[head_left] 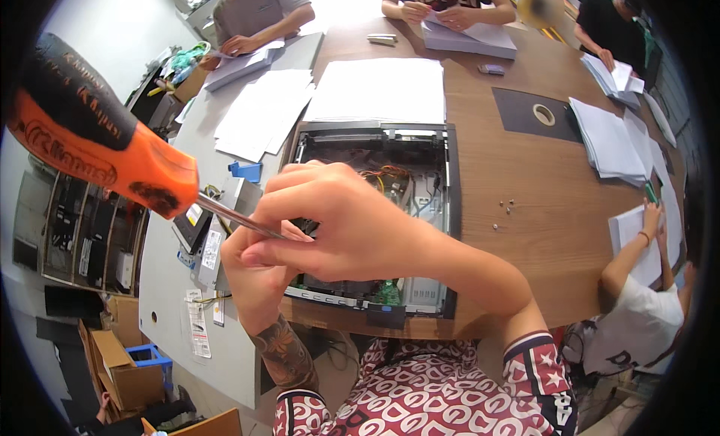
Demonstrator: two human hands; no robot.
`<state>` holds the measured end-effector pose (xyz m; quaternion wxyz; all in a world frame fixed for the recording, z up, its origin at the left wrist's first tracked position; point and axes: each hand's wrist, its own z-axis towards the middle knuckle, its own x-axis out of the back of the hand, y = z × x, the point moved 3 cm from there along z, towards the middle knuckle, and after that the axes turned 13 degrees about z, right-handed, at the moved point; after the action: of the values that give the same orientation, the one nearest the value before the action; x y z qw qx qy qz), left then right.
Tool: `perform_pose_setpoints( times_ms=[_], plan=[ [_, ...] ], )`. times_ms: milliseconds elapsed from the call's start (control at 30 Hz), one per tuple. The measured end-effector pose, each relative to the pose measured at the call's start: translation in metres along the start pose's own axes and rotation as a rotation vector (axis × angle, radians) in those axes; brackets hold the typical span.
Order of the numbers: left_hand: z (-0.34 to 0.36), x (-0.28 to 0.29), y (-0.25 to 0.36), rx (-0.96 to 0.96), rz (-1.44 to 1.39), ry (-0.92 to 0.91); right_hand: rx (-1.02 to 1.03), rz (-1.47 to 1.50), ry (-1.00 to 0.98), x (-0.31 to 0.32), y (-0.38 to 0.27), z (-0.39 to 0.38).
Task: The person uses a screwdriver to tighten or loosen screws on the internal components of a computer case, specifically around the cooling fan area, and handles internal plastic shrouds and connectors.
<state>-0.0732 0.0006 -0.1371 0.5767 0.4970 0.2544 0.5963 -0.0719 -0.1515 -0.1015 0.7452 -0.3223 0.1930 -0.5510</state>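
Note:
A screwdriver [161,173] with an orange and black handle slants across the upper left, its handle end close to the camera. My right hand [349,226] reaches over from the right and is closed around the metal shaft. Just under it is my left hand [255,282], at the end of a tattooed forearm; its fingers are mostly hidden behind the right hand. Both hands are above the left part of an opened desktop computer case [452,211]. Coloured wires [391,177] and metal parts show inside the case. The screwdriver's tip is hidden by my hands.
Several small screws [508,203] lie on the brown table [540,245] right of the case. White paper sheets [379,91] lie behind it. A metal box-shaped part [217,248] and a blue plastic piece [246,171] are at the left. Several other people handle paper around the table.

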Motion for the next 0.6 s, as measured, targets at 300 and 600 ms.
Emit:
perform_pose_setpoints(
  times_ms=[300, 600],
  plan=[
    [-0.015, 0.026, -0.046, 0.074, -0.042, 0.004, -0.029, 0.189, -0.064, -0.003, 0.009, 0.0],
    [-0.006, 0.006, -0.009, -0.028, 0.029, 0.083, -0.006, 0.175, -0.078, -0.003, 0.009, -0.002]
  ],
)
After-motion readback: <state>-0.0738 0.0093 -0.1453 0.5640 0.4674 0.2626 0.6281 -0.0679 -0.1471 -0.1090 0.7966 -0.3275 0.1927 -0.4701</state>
